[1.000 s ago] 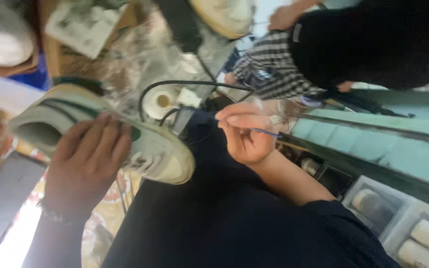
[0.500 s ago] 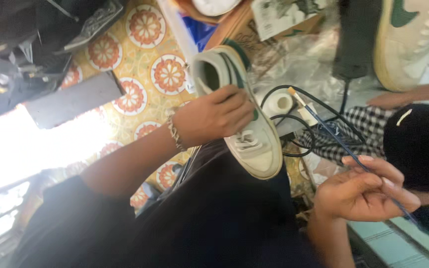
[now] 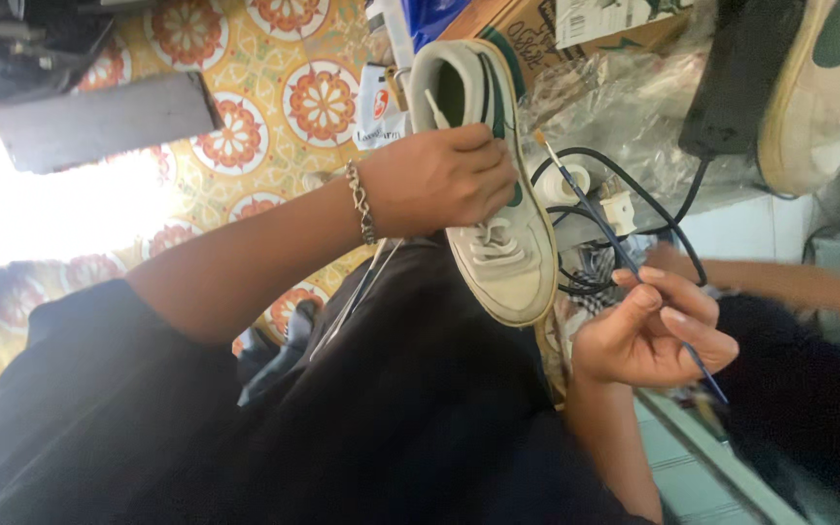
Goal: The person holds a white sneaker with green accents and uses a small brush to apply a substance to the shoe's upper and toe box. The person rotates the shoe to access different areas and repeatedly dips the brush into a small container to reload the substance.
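Observation:
My left hand (image 3: 439, 180) grips a white sneaker with green trim (image 3: 493, 185) around its middle, holding it above my dark-clothed lap, toe pointing down in the view. A bracelet sits on that wrist. My right hand (image 3: 648, 331) pinches a thin dark-handled paintbrush (image 3: 624, 258), its pale tip pointing toward the sneaker's side without touching it.
A second white and green sneaker (image 3: 828, 87) lies at the upper right beside a black box (image 3: 736, 78) with black cables (image 3: 634, 194). Crumpled clear plastic (image 3: 614, 87), a cardboard box (image 3: 575, 29) and a flower-patterned floor mat (image 3: 274, 107) surround me. Another person's arm (image 3: 799, 282) reaches in at right.
The view has swung and tilted. My left hand has turned the sneaker more upright, and my right hand has brought the brush up closer to the shoe.

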